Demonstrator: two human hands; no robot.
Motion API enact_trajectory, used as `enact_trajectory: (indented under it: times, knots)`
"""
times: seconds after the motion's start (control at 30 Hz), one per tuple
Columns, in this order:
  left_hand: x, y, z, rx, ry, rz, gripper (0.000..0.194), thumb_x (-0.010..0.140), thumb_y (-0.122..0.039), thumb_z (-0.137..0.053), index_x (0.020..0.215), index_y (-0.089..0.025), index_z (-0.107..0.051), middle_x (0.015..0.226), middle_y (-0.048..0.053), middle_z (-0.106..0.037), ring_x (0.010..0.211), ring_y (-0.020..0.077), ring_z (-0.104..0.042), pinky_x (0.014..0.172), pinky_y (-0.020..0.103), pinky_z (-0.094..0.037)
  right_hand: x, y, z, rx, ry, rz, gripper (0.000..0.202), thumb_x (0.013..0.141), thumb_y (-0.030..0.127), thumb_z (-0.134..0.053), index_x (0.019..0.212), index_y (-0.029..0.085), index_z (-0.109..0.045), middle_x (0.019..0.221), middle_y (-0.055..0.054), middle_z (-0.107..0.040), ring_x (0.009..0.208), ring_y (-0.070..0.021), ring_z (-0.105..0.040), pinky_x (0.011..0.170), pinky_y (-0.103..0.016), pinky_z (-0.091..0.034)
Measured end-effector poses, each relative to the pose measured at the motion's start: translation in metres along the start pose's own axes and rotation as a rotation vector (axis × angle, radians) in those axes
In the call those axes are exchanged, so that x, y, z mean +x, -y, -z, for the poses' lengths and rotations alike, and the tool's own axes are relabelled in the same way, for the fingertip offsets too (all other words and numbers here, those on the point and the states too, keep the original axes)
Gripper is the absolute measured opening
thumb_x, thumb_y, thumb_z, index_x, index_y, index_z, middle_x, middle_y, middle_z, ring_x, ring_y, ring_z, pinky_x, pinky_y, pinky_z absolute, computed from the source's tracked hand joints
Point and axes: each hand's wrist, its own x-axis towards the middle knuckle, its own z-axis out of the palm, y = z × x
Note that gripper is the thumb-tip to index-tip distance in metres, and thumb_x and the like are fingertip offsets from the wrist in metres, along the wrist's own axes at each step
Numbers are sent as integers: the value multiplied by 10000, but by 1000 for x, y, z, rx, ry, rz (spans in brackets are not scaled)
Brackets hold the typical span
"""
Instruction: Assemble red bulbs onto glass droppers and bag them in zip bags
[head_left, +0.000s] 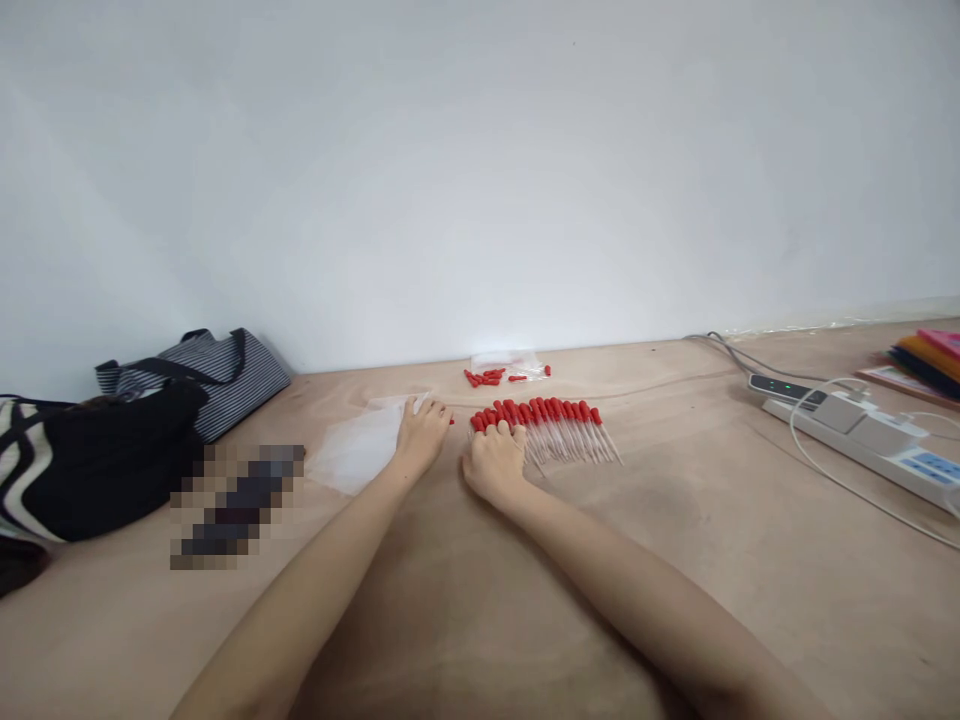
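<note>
My left hand lies over the right edge of thin, clear plastic bags, its fingers bent. A small red rubber bulb pokes out at its thumb side; the rest of that piece is hidden. My right hand has its fingers curled over the left end of a row of droppers. These have red bulbs at the far end and slim clear tubes pointing toward me, side by side. What exactly sits under the right fingers is hidden.
Loose red bulbs lie beside a small clear bag near the wall. Bags, one striped and one black, and a blurred-out dark object are left. A power strip with cables and colored booklets are right.
</note>
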Motion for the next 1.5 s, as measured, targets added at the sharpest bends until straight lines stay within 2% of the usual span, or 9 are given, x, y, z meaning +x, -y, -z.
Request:
enact_trajectory:
  times: [0.17, 0.3, 0.43, 0.57, 0.7, 0.8, 1.0, 1.3, 1.5]
  knots:
    - [-27, -10, 29, 11, -39, 10, 208, 835, -149, -383, 828, -175, -589, 744, 71, -649, 795, 228, -577, 912, 474, -252, 5, 10, 3, -29, 85, -22, 262, 767, 123, -424, 877, 101, -661, 898, -179, -628, 905, -267, -473, 733, -395, -228]
    - [-55, -24, 45, -118, -120, 13, 208, 852, -200, -384, 796, -195, -585, 714, 40, -655, 735, 199, -588, 890, 450, -263, -19, -1, 12, -24, 104, 82, 234, 773, 110, -438, 864, 122, -653, 909, -153, -630, 910, -253, -476, 723, -376, -238]
    - [-71, -42, 50, -365, -88, 13, 169, 841, -233, -421, 798, -216, -583, 755, 18, -666, 742, 182, -586, 873, 418, -273, -58, -42, 21, 18, 66, 245, 111, 773, 186, -524, 772, 150, -628, 846, -99, -631, 857, -223, -482, 691, -343, -244]
    - [-68, -65, 48, -540, -20, -36, 137, 822, -247, -462, 787, -221, -592, 756, 6, -664, 764, 178, -575, 872, 409, -274, -81, -91, 31, 170, 21, 298, 90, 756, 246, -593, 691, 185, -601, 754, -28, -612, 800, -182, -486, 687, -315, -250]
    - [-61, -82, 42, -594, 5, -66, 110, 796, -239, -503, 790, -227, -611, 745, 3, -651, 776, 184, -564, 882, 441, -263, -82, -114, 38, 287, 37, 373, 183, 757, 367, -596, 873, 231, -631, 787, -24, -603, 793, -169, -486, 707, -314, -278]
    - [-63, -87, 38, -592, 11, -49, 135, 796, -231, -508, 858, -238, -627, 829, 20, -653, 837, 193, -560, 888, 463, -264, -82, -116, 36, 325, 30, 401, 272, 727, 437, -611, 951, 286, -642, 865, -34, -608, 831, -184, -488, 745, -347, -281]
    - [-68, -87, 33, -535, -11, -47, 186, 816, -249, -501, 921, -287, -649, 1136, 46, -587, 1085, 252, -472, 915, 514, -226, -91, -110, 24, 345, -80, 431, 132, 802, 352, -546, 830, 329, -673, 1035, -11, -604, 985, -197, -470, 839, -400, -239]
    - [-67, -85, 43, -615, -55, 124, 146, 786, -210, -553, 849, -287, -659, 815, -16, -674, 875, 193, -570, 950, 505, -106, -92, -103, 19, 288, -370, 352, 166, 842, 275, -468, 765, 235, -609, 938, -17, -638, 1016, -200, -488, 919, -426, -174]
    - [-69, -85, 40, -624, -85, 124, 161, 800, -217, -537, 890, -290, -648, 812, -22, -682, 877, 189, -572, 969, 492, -58, -90, -98, 18, 240, -426, 385, 146, 837, 267, -469, 760, 238, -590, 921, 2, -646, 1032, -198, -494, 949, -442, -113]
